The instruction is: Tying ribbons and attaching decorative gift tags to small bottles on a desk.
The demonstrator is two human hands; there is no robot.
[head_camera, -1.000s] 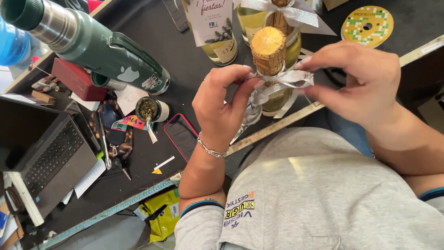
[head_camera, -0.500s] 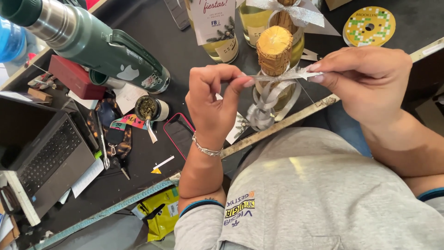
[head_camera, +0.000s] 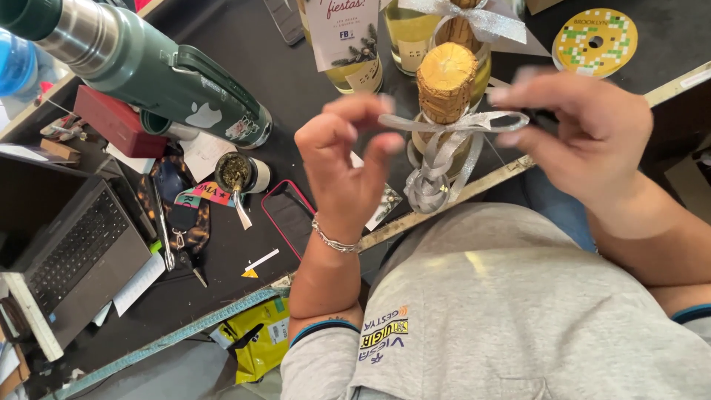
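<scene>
Ribbon (head_camera: 452,122) taut btw hands | L fingers (head_camera: 385,148) pinch end | R fingers (head_camera: 511,137) pinch other

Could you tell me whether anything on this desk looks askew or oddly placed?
The green flask lies on its side across the desk, not upright. The silver ribbon between left hand and right hand hangs in loose coils off the bottle.

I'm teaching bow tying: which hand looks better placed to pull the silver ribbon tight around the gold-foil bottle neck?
Probably the right hand: it pinches the silver ribbon stretched taut beside the gold-foil bottle top, while the left hand only meets its other end, fingers loosely curled.
</scene>
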